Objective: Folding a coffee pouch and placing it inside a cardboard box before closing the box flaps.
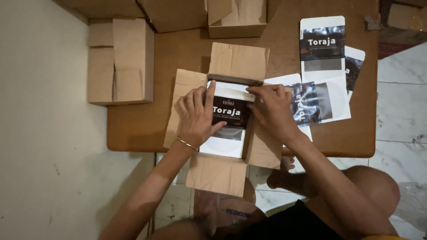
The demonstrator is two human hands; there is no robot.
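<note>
An open cardboard box (216,174) with its four flaps spread sits at the near edge of a low wooden table (133,126). Inside it lies a flat white pouch with a dark label and a silver strip (229,116). My left hand (196,116) presses on the pouch's left side, index finger stretched up along its edge. My right hand (272,111) pinches the pouch's top right corner. A thin bracelet circles my left wrist.
More white pouches with dark labels (324,53) lie on the table to the right. Closed cardboard boxes (121,60) stand at the left; another open box (237,20) sits at the back. My bare legs rest on white floor tiles below.
</note>
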